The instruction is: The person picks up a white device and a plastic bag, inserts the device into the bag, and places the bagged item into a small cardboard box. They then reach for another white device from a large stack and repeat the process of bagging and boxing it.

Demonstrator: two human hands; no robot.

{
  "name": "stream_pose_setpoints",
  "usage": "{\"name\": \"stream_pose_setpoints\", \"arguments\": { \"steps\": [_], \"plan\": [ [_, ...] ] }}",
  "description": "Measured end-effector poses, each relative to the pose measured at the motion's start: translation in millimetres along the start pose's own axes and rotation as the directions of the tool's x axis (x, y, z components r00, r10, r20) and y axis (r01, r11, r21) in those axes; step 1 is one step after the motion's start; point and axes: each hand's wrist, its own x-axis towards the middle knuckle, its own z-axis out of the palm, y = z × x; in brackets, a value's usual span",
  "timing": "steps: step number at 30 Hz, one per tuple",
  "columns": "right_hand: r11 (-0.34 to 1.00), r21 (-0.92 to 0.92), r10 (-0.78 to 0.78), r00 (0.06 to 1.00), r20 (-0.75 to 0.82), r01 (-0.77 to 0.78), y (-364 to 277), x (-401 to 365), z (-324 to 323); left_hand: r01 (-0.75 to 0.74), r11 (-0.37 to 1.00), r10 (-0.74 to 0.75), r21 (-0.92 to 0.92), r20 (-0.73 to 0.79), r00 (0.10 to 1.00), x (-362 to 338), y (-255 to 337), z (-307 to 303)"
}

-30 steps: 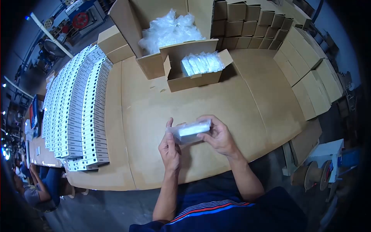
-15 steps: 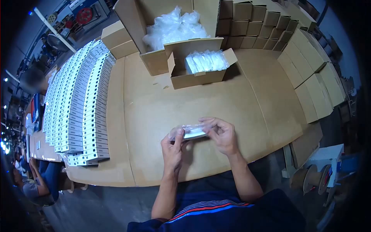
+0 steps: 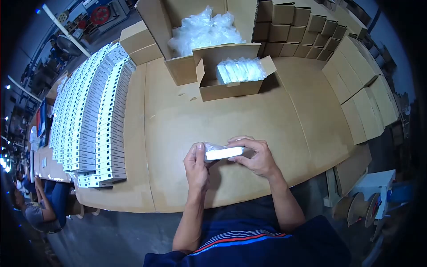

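Note:
Between my two hands, above the near part of the table, is a small white box (image 3: 223,154) with clear plastic wrap about it. My left hand (image 3: 196,165) grips its left end, thumb on top. At the right end my right hand (image 3: 255,155) pinches it between thumb and fingers. Beyond them stands an open brown carton (image 3: 229,92) holding a row of plastic-wrapped packs (image 3: 240,71). Behind that, a larger open carton (image 3: 180,73) contains a heap of clear plastic bags (image 3: 204,33).
Long stacks of small white boxes (image 3: 89,120) line the left side of the cardboard-covered table (image 3: 213,118). Brown cartons (image 3: 284,33) are piled at the back right, with more cartons (image 3: 362,100) along the right edge. A seated person (image 3: 42,207) is at the far left.
The wrapped box has turned in my hands, so a bright white side now faces me. My right fingers have closed in on its right end.

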Motion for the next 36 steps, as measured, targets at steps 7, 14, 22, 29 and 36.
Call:
{"name": "stream_pose_setpoints", "arguments": {
  "steps": [7,14,22,29,36],
  "plan": [
    [0.993,-0.096,-0.071,0.997,-0.001,0.070,-3,4,-12,-0.110,0.994,0.101,0.025,0.250,0.963,-8,23,2],
    [0.963,-0.234,-0.119,0.990,0.074,0.134,-12,5,-19,-0.389,0.810,0.129,0.440,0.512,0.849,4,22,-10],
    [0.827,-0.469,-0.279,0.951,0.135,0.309,-33,16,-29,-0.338,0.825,0.091,0.453,0.484,0.870,11,30,-4],
    [0.790,-0.483,-0.254,0.918,0.304,0.378,-47,32,-42,-0.197,0.913,0.013,0.358,0.458,0.889,21,32,-7],
    [0.887,-0.428,-0.291,0.931,-0.223,0.174,-43,75,-42,-0.446,0.542,0.254,0.712,0.367,0.895,73,58,16]
  ]
}}
